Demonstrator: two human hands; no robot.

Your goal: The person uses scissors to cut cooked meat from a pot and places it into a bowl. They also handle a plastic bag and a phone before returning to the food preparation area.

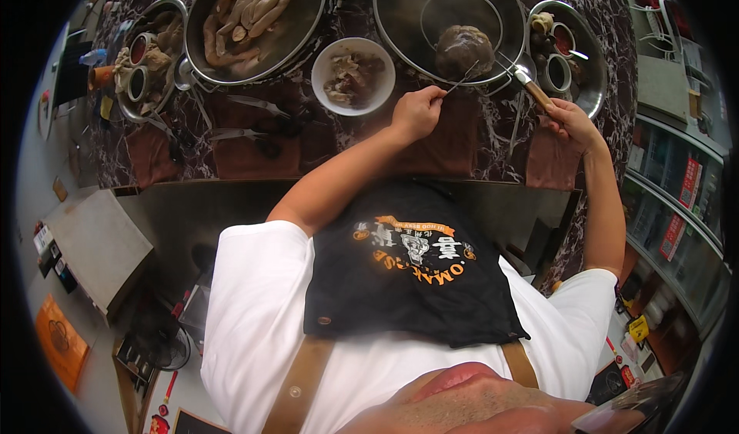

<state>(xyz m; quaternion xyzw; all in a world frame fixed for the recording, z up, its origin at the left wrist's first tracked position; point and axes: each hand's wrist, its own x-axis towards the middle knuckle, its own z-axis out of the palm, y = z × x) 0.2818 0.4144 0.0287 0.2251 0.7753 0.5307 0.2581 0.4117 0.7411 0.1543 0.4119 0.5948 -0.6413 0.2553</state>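
Observation:
My left hand [417,112] grips a thin metal tool [460,80], perhaps a fork or tongs, whose far end touches a big brownish lump of food [465,51], likely meat. That lump sits at the near edge of a round wire-rimmed strainer [501,15], inside the right steel pot [398,47]. The strainer's wooden handle [537,94] is held in my right hand [570,123], beyond the pot's right rim. Steam blurs the inside of this pot. Left of my left hand stands a white bowl [323,102] of cut meat pieces [353,79].
Another steel pot [196,47] holds long pale offal [254,7]. Metal trays with food and sauce cups lie at far left [128,108] and far right [600,76]. Scissors [248,134] and brown cloths [151,160] lie along the marbled counter's near side.

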